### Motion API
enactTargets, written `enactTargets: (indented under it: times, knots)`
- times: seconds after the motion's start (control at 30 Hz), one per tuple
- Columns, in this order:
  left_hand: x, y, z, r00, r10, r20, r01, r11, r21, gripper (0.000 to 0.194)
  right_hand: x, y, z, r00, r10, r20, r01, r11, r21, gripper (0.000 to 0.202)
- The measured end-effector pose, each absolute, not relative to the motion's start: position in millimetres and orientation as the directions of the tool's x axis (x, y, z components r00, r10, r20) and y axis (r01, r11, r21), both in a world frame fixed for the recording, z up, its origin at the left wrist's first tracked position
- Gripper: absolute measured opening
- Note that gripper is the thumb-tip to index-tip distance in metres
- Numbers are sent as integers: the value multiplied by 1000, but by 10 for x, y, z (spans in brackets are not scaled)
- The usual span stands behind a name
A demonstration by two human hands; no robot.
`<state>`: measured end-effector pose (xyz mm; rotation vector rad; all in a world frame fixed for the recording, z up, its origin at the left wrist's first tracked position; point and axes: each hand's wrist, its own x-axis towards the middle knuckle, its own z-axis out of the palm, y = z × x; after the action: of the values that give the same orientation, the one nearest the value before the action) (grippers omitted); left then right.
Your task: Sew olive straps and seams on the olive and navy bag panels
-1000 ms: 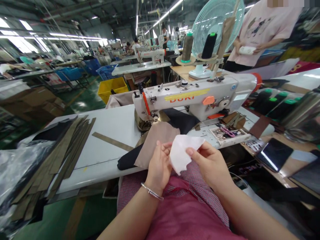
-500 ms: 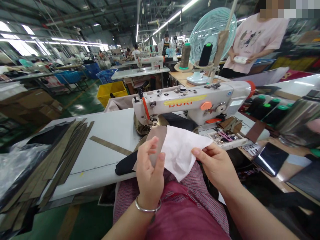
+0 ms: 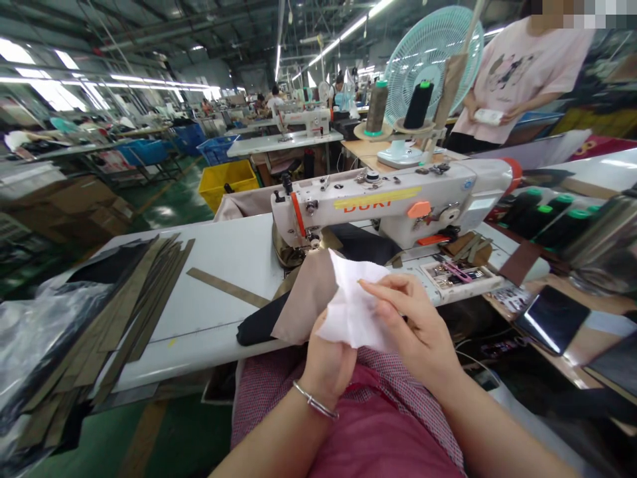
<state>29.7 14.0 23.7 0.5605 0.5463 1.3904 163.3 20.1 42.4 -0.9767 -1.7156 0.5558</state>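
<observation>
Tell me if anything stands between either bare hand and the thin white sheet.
Nothing visible does: the right hand pinches the thin white sheet, and the left hand is partly covered by it. The beige fabric panel lies beyond, toward the white sewing machine.

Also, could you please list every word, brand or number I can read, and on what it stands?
"DUKI": front machine; yellow marks hide the letter tops, so spelling is unsure.
Far machine: red lettering, too blurred.
Shirt: small print, too small.
Red cloth: gold marks, unreadable.
</observation>
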Motion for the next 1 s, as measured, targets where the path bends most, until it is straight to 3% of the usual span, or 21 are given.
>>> enactTargets:
  times: [0.07,0.17,0.37,0.57,0.67,0.77,0.9,1.0]
  knots:
    - [325,132,244,106,994,-17,-800,95,593,33,1600,222,393,-153,730,666,564,618,-548,34]
    - [366,122,240,80,997,-5,-783,66,618,34,1514,228,313,-259,680,687,664,641,-385,25]
    - [366,77,190,-83,996,-19,-662,-41,748,29,1414,166,230,-344,664,663,666,671,-327,17]
    - [275,6,157,-119,992,48,-307,-82,948,29,1442,132,283,-348,594,725,619,727,-298,14]
    - [254,-10,173,-198,976,91,-188,-129,974,35,1414,82,328,-341,631,697,584,723,-369,14]
    - [223,12,177,-226,964,139,-79,-160,984,41,1380,31,373,-259,738,624,508,653,-562,20]
    - [156,94,133,-178,977,114,-151,-141,978,33,1405,71,400,-140,882,451,281,472,-836,13]
    - [123,117,116,-132,987,86,-231,-115,966,25,1461,154,379,-144,936,322,126,340,-932,12]
